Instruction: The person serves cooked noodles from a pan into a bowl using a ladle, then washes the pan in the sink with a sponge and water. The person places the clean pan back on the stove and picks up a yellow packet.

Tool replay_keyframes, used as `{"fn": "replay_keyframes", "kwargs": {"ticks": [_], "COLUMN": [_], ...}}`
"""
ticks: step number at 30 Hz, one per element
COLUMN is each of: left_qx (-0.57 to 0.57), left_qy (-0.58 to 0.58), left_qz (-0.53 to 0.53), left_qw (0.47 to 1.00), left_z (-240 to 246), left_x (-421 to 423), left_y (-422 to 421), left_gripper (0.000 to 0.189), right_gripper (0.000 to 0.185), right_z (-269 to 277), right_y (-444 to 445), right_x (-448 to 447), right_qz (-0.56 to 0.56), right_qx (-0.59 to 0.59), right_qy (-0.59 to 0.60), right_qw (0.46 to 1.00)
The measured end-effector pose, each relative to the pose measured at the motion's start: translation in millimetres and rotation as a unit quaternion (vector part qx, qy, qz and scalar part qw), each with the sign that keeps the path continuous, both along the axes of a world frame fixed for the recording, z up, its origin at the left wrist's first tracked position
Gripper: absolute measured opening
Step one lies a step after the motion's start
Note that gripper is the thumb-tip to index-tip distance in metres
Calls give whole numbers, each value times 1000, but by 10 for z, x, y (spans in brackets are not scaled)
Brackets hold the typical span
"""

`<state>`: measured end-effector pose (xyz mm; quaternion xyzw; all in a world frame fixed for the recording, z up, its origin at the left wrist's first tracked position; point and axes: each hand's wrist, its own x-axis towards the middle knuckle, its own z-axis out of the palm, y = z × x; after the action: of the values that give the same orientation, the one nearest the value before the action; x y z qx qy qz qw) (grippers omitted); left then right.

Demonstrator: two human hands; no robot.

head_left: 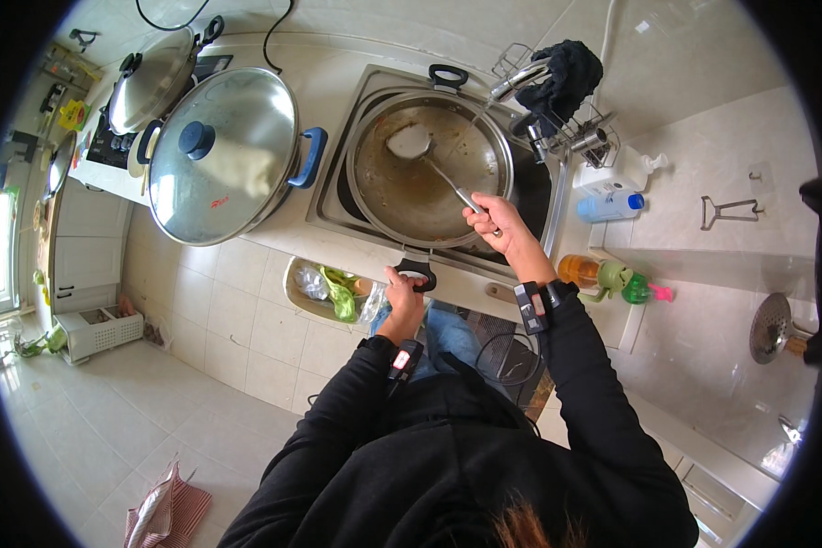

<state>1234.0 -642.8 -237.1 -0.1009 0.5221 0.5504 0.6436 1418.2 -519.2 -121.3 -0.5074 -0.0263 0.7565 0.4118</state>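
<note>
A wide steel pan [476, 219] with two black loop handles rests over the kitchen sink [329, 205], brownish water and food bits inside it. My left hand [405, 296] grips the pan's near handle [414, 266]. In my right hand [500, 220] is the handle of a metal ladle [445, 171]; its bowl dips into the pan at the left, looking pale. A thin stream of water falls into the pan from the chrome faucet [520, 81]. Over the faucet hangs a dark cloth [565, 79].
Left of the sink stands a large glass-lidded pan [229, 157] with blue handles. Bottles, among them a blue-capped one [606, 205] and an amber one [579, 272], line the right side. Below the counter edge sits a bin [294, 301] with vegetable scraps.
</note>
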Motion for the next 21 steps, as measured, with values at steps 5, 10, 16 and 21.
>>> {"fn": "replay_keyframes", "kwargs": {"ticks": [5, 10, 16, 21], "left_qx": [-26, -27, -14, -26], "left_qy": [76, 99, 91, 54], "left_qz": [-24, -12, -31, -76], "left_qw": [996, 995, 995, 995], "left_z": [-42, -105, -163, -152], "left_x": [35, 63, 30, -38], "left_y": [6, 18, -14, -38], "left_gripper": [54, 54, 54, 58], "right_gripper": [11, 22, 38, 36], "right_z": [128, 184, 472, 936], "right_y": [54, -96, -339, -639], "right_x": [-217, -409, -331, -127], "right_qz": [-5, 128, 303, 422], "right_qx": [37, 117, 315, 372], "right_qy": [0, -182, -453, -599], "right_qw": [999, 968, 778, 570]}}
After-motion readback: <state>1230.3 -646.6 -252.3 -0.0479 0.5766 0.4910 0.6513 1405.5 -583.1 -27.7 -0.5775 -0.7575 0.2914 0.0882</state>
